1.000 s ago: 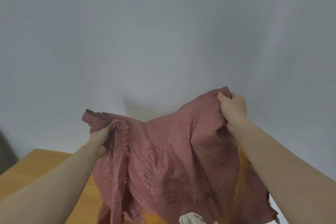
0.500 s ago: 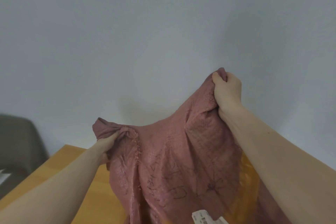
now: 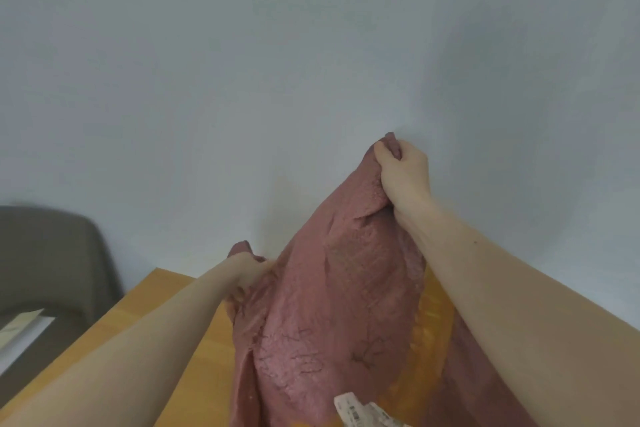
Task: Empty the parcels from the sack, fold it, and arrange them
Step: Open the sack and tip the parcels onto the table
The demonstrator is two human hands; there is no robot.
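Fingers [image 3: 388, 152] of right hand [image 3: 405, 177] are curling tight round a bunched corner of the sack [image 3: 332, 315], thumb pressing the cloth vs. the knuckles; a bit of fabric is poking out above the fist. Left hand [image 3: 244, 276] is gripping another gathered bit of the sack, lower & further left, w/ a small tuft sticking up past the knuckles; its fingers are mostly hidden behind cloth, but the hand is clearly closing on the fabric.

Sack is hanging between both hands, held up over the worktop [image 3: 156, 315], right corner much higher than left, so the top edge is slanting. It's a dusty pink-red woven material, crumpled, w/ dark scribbled markings on the near face, not legible. Lower part is running out of the frame bottom.

Parcel [image 3: 429, 333] in yellow-orange wrap is showing beside the sack's right edge, under the right forearm; whether it's inside the sack or behind it, can't tell. White label [image 3: 363, 412] w/ a barcode is peeking out at the bottom edge, print too small to read.

Worktop is light wood, its left edge running diagonally. Beyond it, at left, a grey-brown chair [image 3: 52, 260] w/ white paper [image 3: 20, 333] lying on the seat. Plain pale wall [image 3: 277, 62] is filling the upper half.
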